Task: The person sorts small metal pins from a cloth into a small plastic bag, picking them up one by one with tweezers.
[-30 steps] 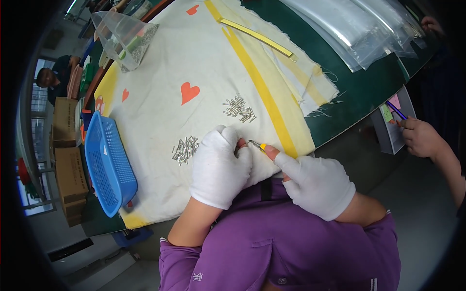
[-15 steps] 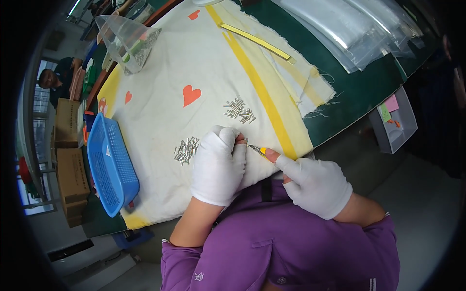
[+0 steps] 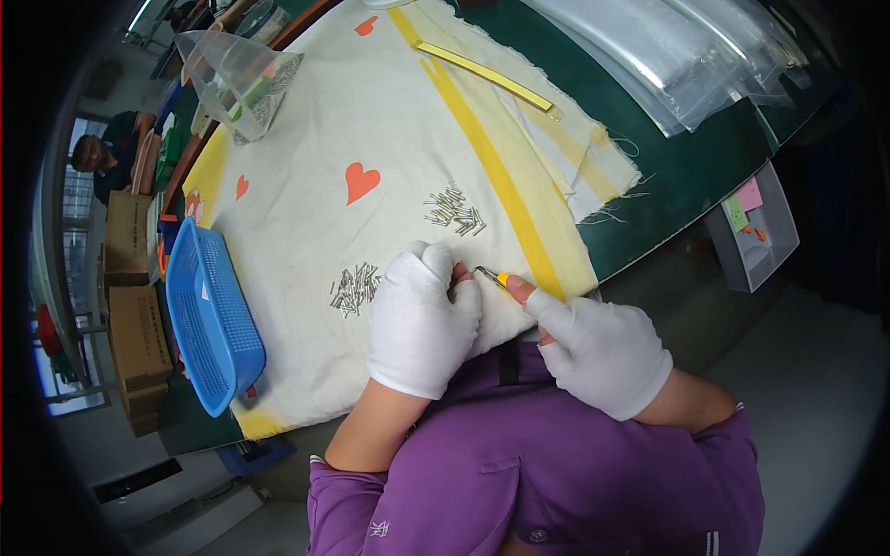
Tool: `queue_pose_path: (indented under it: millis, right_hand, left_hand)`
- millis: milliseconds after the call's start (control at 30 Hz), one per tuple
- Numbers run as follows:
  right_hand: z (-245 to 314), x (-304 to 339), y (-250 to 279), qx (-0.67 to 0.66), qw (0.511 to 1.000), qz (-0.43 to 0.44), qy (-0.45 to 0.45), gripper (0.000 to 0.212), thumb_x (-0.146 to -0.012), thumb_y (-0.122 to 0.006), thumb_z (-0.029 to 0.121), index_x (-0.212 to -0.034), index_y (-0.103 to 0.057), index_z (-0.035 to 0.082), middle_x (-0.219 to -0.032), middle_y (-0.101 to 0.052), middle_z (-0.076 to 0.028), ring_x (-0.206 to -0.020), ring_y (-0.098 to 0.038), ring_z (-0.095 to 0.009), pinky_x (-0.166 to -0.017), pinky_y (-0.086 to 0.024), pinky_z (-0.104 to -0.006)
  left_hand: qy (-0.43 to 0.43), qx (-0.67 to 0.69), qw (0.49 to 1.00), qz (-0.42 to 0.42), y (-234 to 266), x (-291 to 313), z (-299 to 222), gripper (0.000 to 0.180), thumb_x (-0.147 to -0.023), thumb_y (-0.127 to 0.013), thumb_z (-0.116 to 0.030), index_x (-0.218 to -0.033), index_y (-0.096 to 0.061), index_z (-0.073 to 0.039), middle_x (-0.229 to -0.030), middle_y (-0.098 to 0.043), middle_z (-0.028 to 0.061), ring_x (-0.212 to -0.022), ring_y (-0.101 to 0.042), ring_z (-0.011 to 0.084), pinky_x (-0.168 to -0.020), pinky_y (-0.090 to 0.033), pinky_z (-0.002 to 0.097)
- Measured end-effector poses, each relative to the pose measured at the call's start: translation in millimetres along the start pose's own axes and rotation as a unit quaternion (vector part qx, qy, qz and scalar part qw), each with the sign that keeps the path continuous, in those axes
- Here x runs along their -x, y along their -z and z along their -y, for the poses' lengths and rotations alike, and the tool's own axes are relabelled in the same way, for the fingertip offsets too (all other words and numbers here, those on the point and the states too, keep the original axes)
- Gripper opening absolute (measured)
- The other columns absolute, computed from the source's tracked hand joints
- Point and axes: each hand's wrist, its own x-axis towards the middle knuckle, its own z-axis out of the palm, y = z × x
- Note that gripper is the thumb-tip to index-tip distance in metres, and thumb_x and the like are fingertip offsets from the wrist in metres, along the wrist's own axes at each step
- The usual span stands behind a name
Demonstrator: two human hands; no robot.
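Note:
My left hand (image 3: pixel 422 315), in a white glove with bare fingertips, is closed in a pinch over the cloth. Whatever lies between its fingertips is too small to make out. Facing it, my right hand (image 3: pixel 603 352), gloved the same way, grips a small yellow-handled tool with a slim metal tip (image 3: pixel 491 276). That tip points at the left fingertips, close by them. One pile of small silver metal pins (image 3: pixel 354 289) lies just left of my left hand. Beyond the hands is a second pile of similar pins (image 3: pixel 454 211).
A blue plastic basket (image 3: pixel 213 320) stands at the left edge of the white cloth (image 3: pixel 306 222). Farther back are a clear scoop-shaped container (image 3: pixel 241 88) holding small parts and a yellow strip (image 3: pixel 487 79). Clear plastic bags (image 3: pixel 667 56) lie far right, above a grey open drawer (image 3: pixel 756 232).
My left hand has shifted slightly right, toward the tool tip. A tiny silver piece seen between fingertips and tip before no longer shows clearly. The right hand has barely moved.

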Motion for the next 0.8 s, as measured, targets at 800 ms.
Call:
queue_pose_path:
  millis: [800]
  right_hand:
    - [-4,3,10,-0.041,0.997,0.03,-0.052,0.054,-0.083,-0.063,0.011,-0.136,-0.061,0.018,-0.067,-0.059,-0.007,-0.057,-0.061,-0.025,-0.054,-0.052,-0.0376]
  left_hand:
    - [0.033,-0.071,0.997,-0.007,28,19,35,0.009,-0.079,-0.067,-0.002,-0.084,-0.059,-0.001,-0.081,-0.06,0.018,-0.074,-0.06,0.0371,-0.068,-0.049,0.0447]
